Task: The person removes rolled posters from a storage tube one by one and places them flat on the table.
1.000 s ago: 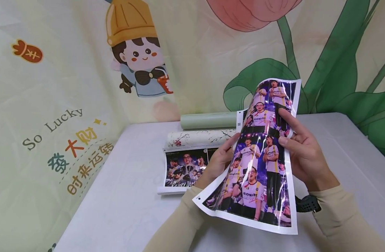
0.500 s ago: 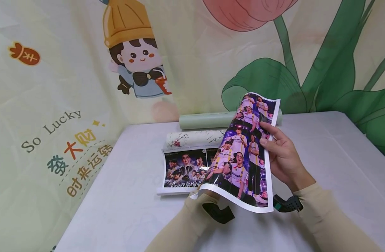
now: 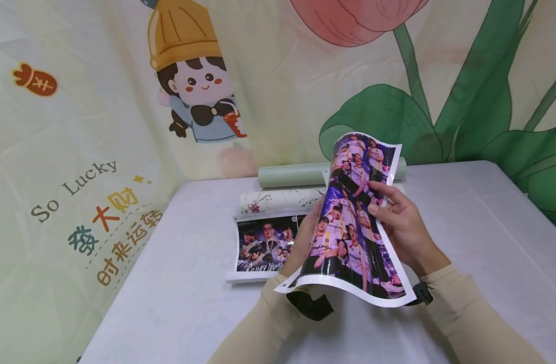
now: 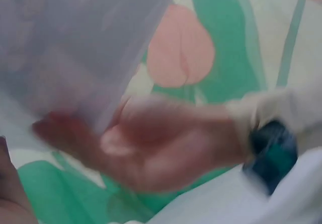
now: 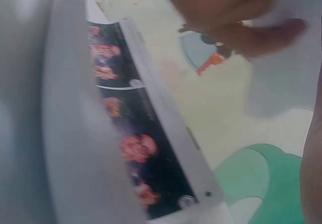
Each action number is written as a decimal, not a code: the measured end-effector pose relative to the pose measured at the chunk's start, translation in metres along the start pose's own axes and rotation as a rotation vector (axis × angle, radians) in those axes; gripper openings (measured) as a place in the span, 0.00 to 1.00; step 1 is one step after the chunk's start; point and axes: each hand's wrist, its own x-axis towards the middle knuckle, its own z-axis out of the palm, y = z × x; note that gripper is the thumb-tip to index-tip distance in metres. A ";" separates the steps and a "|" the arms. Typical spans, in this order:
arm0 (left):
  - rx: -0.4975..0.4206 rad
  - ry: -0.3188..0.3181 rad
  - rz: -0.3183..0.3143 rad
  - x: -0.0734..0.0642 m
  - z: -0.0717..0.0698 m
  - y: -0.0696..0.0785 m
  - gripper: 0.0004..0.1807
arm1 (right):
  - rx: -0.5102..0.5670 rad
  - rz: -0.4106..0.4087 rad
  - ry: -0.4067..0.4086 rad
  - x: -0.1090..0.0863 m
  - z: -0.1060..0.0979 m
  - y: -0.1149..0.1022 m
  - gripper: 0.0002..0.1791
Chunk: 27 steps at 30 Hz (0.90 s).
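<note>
A glossy printed poster (image 3: 341,242) with white borders and repeated pictures of people in white shirts is held up over the table, bowed into a curve. My right hand (image 3: 407,227) pinches its right edge, thumb and a finger on the printed face. My left hand (image 3: 306,237) grips the left side, its fingers hidden behind the sheet. The left wrist view looks at the poster's pale back (image 4: 85,43), with the right hand (image 4: 156,148) blurred beside it. In the right wrist view the left hand (image 5: 221,7) appears at the top, overlapping pale paper.
Behind the held sheet lie a second printed poster (image 3: 262,247) with a rolled lower edge, a white roll (image 3: 282,198) with a blossom branch pattern and a pale green roll (image 3: 296,175). They rest on a white-covered table (image 3: 187,283) before a printed cloth backdrop (image 3: 269,91).
The poster has come lower and to the left with both hands. Its lower edge now bows more, and the left hand, mostly hidden half a second ago, shows again at the left side.
</note>
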 end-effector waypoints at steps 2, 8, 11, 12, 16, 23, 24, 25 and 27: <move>-0.046 0.028 -0.008 -0.019 0.039 0.046 0.32 | -0.003 -0.005 0.012 -0.002 -0.002 -0.006 0.24; -0.116 0.117 -0.059 -0.026 0.046 0.081 0.31 | -0.060 -0.026 0.058 -0.008 -0.011 -0.021 0.21; -0.195 0.118 -0.080 -0.028 0.040 0.093 0.31 | -0.159 0.020 0.150 -0.010 -0.015 -0.023 0.21; -0.220 0.116 -0.090 -0.029 0.039 0.097 0.31 | -0.179 0.041 0.180 -0.011 -0.017 -0.023 0.22; -0.275 0.140 -0.138 -0.035 0.041 0.115 0.29 | -0.207 0.111 0.255 -0.014 -0.021 -0.023 0.26; -0.290 0.136 -0.212 -0.038 0.043 0.120 0.25 | -0.258 0.066 0.283 -0.022 -0.025 -0.023 0.28; -0.295 0.135 -0.234 -0.037 0.042 0.119 0.25 | -0.265 0.063 0.288 -0.024 -0.026 -0.024 0.28; -0.306 0.126 -0.241 -0.037 0.041 0.116 0.25 | -0.271 0.059 0.293 -0.025 -0.026 -0.024 0.28; -0.301 0.118 -0.247 -0.036 0.037 0.111 0.26 | -0.287 0.053 0.314 -0.028 -0.027 -0.024 0.28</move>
